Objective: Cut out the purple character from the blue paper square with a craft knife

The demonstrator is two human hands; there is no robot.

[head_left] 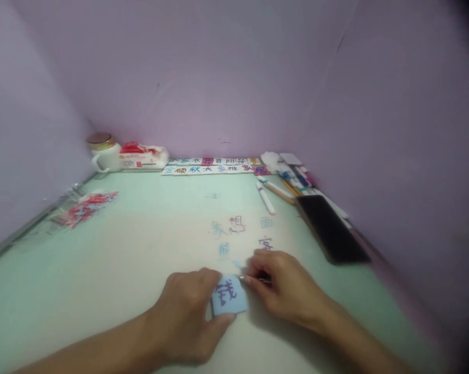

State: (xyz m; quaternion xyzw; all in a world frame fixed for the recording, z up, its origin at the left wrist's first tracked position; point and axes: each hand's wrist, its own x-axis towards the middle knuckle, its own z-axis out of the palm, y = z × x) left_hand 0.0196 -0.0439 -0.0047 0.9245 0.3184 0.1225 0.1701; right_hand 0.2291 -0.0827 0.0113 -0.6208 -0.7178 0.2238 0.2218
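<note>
Near the front middle of the table, my left hand [195, 311] grips a small light blue square card [231, 306] by its left side, with fingers at the top edge and thumb at the bottom. A purple handwritten character stands on the card. My right hand [283, 283] is closed in a pinch on a thin metallic tool [262, 280], whose exact kind I cannot make out. Its tip is at the card's upper right corner. A small blue scrap [237, 264] shows just beyond the card. Coloured characters [236, 224] show on the tabletop past my hands.
A smartphone [331, 228] lies at right, near markers [265, 198] and other stationery [297, 174]. Along the back wall stand a lidded white mug [108, 158], a tissue pack [143, 157] and two rows of character cards [213, 170]. Red and white scraps [88, 208] lie at left.
</note>
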